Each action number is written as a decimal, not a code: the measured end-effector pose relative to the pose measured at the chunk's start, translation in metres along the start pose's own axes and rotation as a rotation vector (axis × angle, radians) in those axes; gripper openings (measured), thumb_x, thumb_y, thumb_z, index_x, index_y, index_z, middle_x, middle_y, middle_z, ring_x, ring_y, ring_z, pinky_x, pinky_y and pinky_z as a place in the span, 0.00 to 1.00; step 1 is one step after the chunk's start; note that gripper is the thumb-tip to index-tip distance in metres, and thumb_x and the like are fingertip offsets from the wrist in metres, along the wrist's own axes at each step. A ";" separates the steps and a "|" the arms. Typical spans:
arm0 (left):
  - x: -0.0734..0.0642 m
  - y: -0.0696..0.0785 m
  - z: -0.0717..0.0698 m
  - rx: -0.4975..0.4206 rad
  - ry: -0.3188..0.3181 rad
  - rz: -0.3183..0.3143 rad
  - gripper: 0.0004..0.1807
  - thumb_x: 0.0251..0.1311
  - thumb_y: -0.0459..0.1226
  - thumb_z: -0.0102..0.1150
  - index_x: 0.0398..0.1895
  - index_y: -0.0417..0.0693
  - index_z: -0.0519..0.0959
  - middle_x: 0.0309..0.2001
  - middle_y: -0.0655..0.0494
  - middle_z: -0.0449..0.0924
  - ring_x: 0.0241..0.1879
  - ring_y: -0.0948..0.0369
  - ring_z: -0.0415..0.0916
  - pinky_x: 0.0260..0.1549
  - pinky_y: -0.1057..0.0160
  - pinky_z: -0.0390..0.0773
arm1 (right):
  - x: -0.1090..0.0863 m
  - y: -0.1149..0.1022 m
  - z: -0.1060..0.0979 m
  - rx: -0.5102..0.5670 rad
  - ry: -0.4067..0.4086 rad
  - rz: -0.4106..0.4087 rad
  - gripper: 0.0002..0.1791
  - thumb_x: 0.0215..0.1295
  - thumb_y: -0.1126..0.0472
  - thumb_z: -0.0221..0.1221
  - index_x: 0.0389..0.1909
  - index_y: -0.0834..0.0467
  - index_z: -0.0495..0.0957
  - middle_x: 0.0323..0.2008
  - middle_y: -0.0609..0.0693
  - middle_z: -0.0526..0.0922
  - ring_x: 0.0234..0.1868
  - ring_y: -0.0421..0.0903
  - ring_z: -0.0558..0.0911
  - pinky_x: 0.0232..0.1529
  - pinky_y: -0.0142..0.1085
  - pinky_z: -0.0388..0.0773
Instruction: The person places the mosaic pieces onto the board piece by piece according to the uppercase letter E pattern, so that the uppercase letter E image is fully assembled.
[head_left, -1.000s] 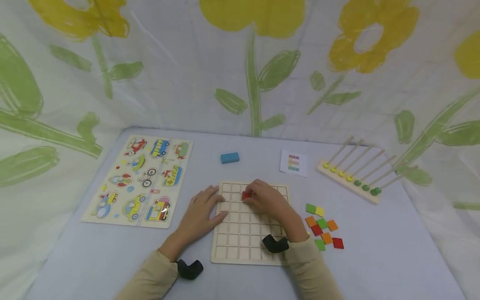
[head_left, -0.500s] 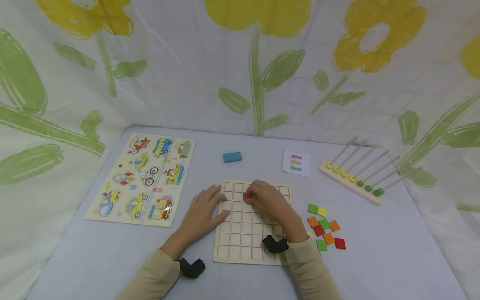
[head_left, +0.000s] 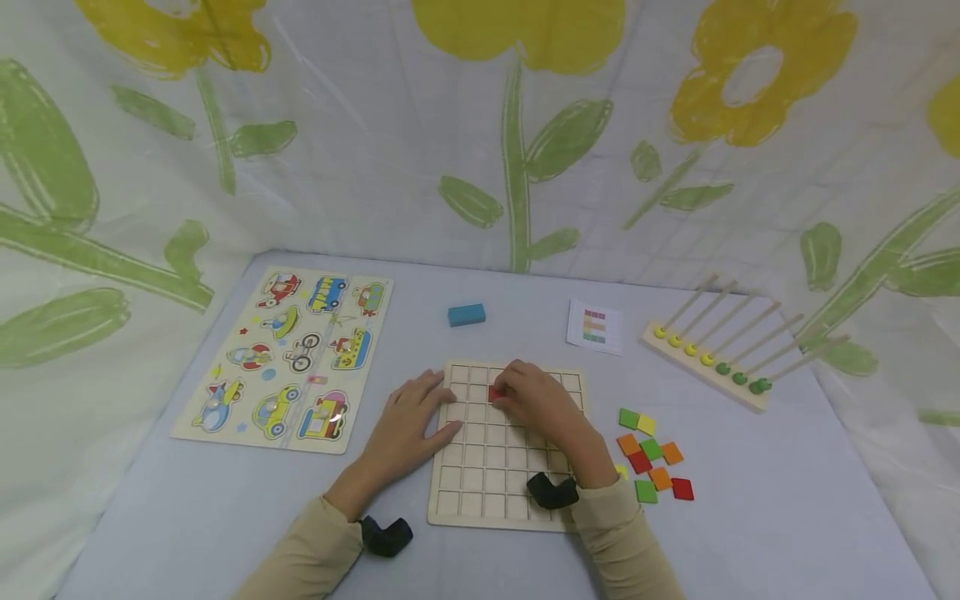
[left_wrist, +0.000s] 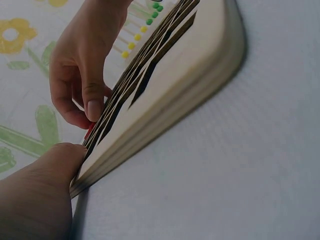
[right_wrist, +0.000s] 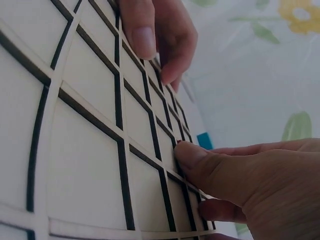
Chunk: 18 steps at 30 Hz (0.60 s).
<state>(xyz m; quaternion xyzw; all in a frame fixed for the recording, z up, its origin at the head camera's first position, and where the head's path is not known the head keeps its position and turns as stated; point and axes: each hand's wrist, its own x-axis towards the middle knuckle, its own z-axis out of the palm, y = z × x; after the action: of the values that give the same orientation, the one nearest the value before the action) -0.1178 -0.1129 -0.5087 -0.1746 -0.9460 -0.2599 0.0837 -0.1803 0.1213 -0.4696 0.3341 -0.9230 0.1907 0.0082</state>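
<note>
no readable words, numbers or brands, a small anchor sign (head_left: 346,361) on the puzzle board (head_left: 318,445)'s boat picture (head_left: 352,347)

Creased white backdrop (head_left: 360,183) with yellow flowers (head_left: 517,29), green leaves (head_left: 568,140); pale tabletop (head_left: 780,508).

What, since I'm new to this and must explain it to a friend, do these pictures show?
No machine here: these are a person's two bare hands, the left hand and the right hand. The wide picture comes from a camera on the head; the two close, tilted ones come from cameras on the wrists. On the table lie a grid board, loose tiles, a picture puzzle, a blue block, a printed card and a rack with yellow and green beads. The left hand rests on the board's left edge, holding nothing. The right hand pinches a red tile at the board, partly hidden.
</note>
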 end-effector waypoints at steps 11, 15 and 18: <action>-0.001 0.000 0.000 0.002 0.008 -0.004 0.19 0.61 0.53 0.57 0.51 0.56 0.75 0.69 0.51 0.64 0.72 0.53 0.54 0.68 0.47 0.54 | -0.037 0.025 -0.055 0.147 -0.100 0.314 0.17 0.70 0.49 0.54 0.51 0.55 0.77 0.49 0.47 0.79 0.45 0.46 0.78 0.45 0.43 0.77; -0.001 0.000 0.001 0.007 0.008 -0.003 0.19 0.61 0.53 0.57 0.51 0.56 0.75 0.69 0.51 0.64 0.72 0.53 0.54 0.68 0.47 0.54 | -0.070 0.052 -0.076 0.127 -0.164 0.460 0.20 0.69 0.52 0.55 0.56 0.58 0.73 0.49 0.53 0.79 0.45 0.49 0.79 0.44 0.46 0.77; 0.000 0.000 0.001 0.011 0.006 0.002 0.20 0.61 0.53 0.57 0.51 0.56 0.75 0.69 0.51 0.64 0.72 0.53 0.54 0.68 0.46 0.55 | -0.094 0.073 -0.083 0.131 -0.206 0.556 0.22 0.67 0.54 0.57 0.58 0.60 0.71 0.48 0.57 0.79 0.43 0.50 0.79 0.43 0.47 0.77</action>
<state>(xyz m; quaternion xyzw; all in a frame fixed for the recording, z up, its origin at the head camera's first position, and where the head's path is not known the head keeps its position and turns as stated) -0.1178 -0.1126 -0.5097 -0.1742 -0.9470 -0.2551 0.0877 -0.1620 0.2597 -0.4310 0.0859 -0.9608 0.2098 -0.1595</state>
